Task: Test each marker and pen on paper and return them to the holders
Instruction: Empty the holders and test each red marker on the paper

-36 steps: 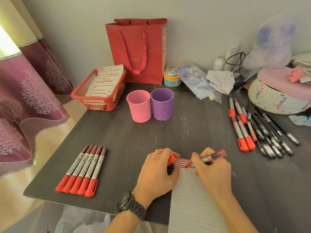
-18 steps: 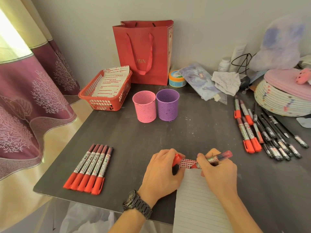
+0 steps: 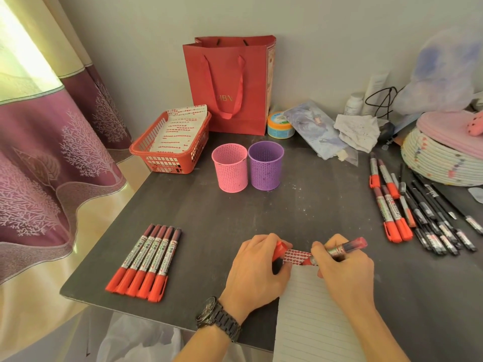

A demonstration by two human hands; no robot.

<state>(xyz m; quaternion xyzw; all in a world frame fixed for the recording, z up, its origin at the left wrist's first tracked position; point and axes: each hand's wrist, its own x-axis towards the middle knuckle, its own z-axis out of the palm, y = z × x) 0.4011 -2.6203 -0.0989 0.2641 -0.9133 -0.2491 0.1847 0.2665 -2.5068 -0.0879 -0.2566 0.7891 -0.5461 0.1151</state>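
Note:
My right hand [image 3: 342,273] grips an uncapped red marker [image 3: 342,247] with its tip on the top edge of a lined paper sheet [image 3: 311,317], where rows of red marks show. My left hand [image 3: 254,267] holds the marker's red cap [image 3: 279,250] and rests on the paper's left edge. A pink holder [image 3: 230,169] and a purple holder [image 3: 265,165] stand side by side at the middle back. Several capped red markers [image 3: 146,262] lie in a row at the front left. More red markers [image 3: 389,205] and black pens [image 3: 433,218] lie at the right.
A red basket [image 3: 167,150] with marked paper sits at the back left, a red gift bag [image 3: 232,84] behind the holders. A woven basket [image 3: 441,155], cloth and bottles crowd the back right. A curtain [image 3: 52,131] hangs beyond the dark table's [image 3: 235,215] left edge.
The view has shifted a little, so everything sits further right in frame. Both hands stay at the paper's top edge, with the marker tip working on the red marks.

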